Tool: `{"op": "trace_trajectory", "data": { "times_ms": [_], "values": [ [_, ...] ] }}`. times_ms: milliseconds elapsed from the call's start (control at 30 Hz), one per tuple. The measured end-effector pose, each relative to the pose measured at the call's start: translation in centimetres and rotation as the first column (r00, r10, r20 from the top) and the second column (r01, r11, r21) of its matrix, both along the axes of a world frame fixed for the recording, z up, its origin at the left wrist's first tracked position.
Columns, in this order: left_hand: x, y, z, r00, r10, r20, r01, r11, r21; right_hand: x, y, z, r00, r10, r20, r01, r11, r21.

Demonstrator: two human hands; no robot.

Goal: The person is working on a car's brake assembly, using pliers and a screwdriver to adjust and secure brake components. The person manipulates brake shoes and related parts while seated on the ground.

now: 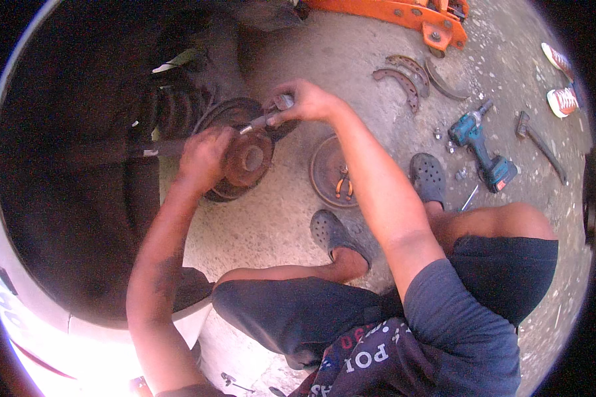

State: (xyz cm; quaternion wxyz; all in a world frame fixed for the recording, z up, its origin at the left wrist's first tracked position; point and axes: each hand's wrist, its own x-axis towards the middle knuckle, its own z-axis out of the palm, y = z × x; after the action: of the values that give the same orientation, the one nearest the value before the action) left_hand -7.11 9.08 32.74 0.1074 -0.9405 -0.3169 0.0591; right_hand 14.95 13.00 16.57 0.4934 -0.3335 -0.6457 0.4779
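In front of me is a rusty wheel hub (250, 159) with its backing plate, inside the wheel arch of a light-coloured vehicle (30, 324). My left hand (206, 157) is closed at the hub's left side, its fingers curled; what they grip is hidden. Above the hub, my right hand (306, 102) pinches a short dark metal part (266, 122). A grey round end (284, 101) shows by its fingers, and I cannot tell whether it belongs to that part. A bright metal tip (246, 129) lies between both hands, close to the hub's upper edge.
On the ground are a brake drum (319, 173) holding orange-handled pliers (344, 184), several curved brake shoes (404, 83), a teal impact wrench (478, 145), several nuts (451, 147) and a hammer (543, 147). An orange floor jack (404, 16) stands beyond. Another person's sneakers (563, 102) are far right.
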Motion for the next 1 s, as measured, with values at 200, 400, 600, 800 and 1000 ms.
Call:
{"op": "trace_trajectory", "data": {
  "times_ms": [200, 400, 600, 800, 1000],
  "values": [
    [-0.7, -0.7, -1.3, 0.993, 0.092, 0.079, -0.102, 0.987, 0.128, -0.9, 1.0, 0.2, 0.995, -0.050, -0.087, 0.046, 0.998, -0.052],
    [0.5, -0.1, -0.8, 0.978, 0.210, 0.000, -0.207, 0.961, 0.182, -1.6, 1.3, -0.2, 0.970, -0.226, -0.092, 0.207, 0.962, -0.176],
    [3.0, 1.5, -1.0, 0.999, 0.034, 0.040, -0.040, 0.985, 0.168, -1.0, 0.6, -4.9, 0.918, -0.350, -0.187, 0.287, 0.911, -0.295],
    [3.2, -0.7, 0.1, 0.981, 0.079, 0.178, -0.106, 0.984, 0.143, -1.9, 3.4, -6.7, 0.745, -0.440, -0.501, 0.145, 0.840, -0.522],
    [2.8, -8.9, -0.8, 0.743, 0.570, 0.351, -0.430, 0.808, -0.404, -1.2, 5.4, -3.5, 0.934, -0.194, -0.301, 0.103, 0.951, -0.292]
  ]
}}
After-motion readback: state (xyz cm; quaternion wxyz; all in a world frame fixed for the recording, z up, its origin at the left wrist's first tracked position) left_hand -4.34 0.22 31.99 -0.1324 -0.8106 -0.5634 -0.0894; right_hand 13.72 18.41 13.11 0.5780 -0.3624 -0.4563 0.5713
